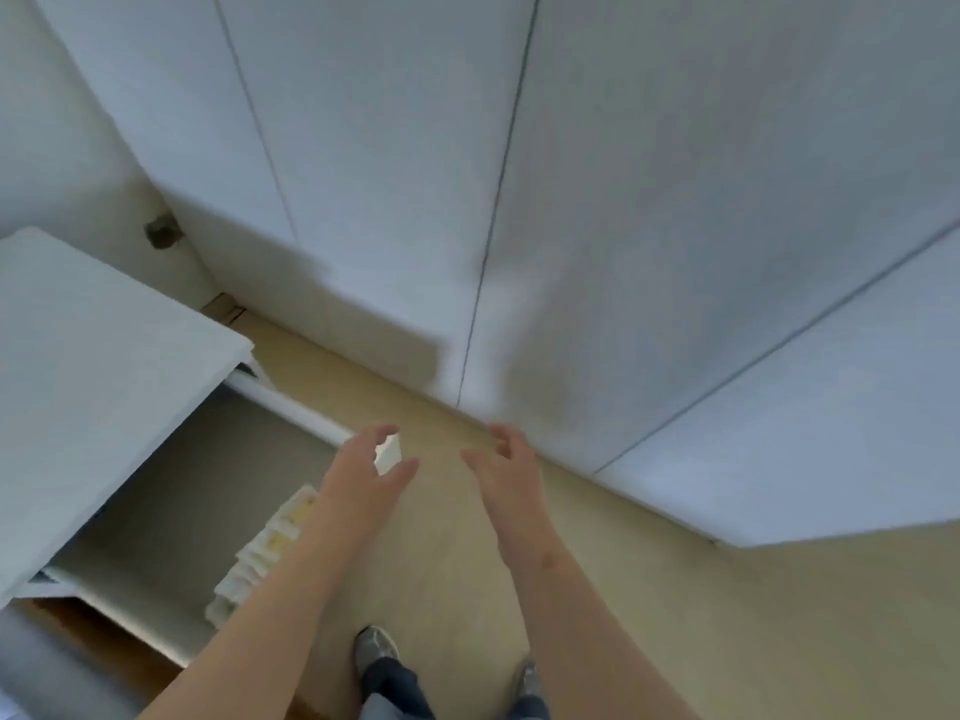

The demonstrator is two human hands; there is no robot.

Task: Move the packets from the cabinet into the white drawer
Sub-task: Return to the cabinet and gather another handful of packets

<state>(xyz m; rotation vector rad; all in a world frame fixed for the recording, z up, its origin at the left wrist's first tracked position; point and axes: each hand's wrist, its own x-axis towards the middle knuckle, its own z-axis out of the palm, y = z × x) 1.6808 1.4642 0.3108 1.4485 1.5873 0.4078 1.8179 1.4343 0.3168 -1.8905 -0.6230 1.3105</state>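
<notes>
The white drawer (171,491) stands pulled out at the lower left, with a row of white and yellow packets (265,553) leaning along its right side. My left hand (363,475) hovers over the drawer's far right corner, fingers loosely spread and holding nothing. My right hand (511,470) hangs over the floor, relaxed and empty. The white cabinet (597,210) fills the wall ahead, its doors closed; no packets show inside it. The frame is blurred.
The white top of the drawer unit (88,366) lies at the left. Pale wooden floor (649,589) stretches between the drawer and the cabinet. My two shoes (376,649) show at the bottom. A grey object sits at the lower left corner.
</notes>
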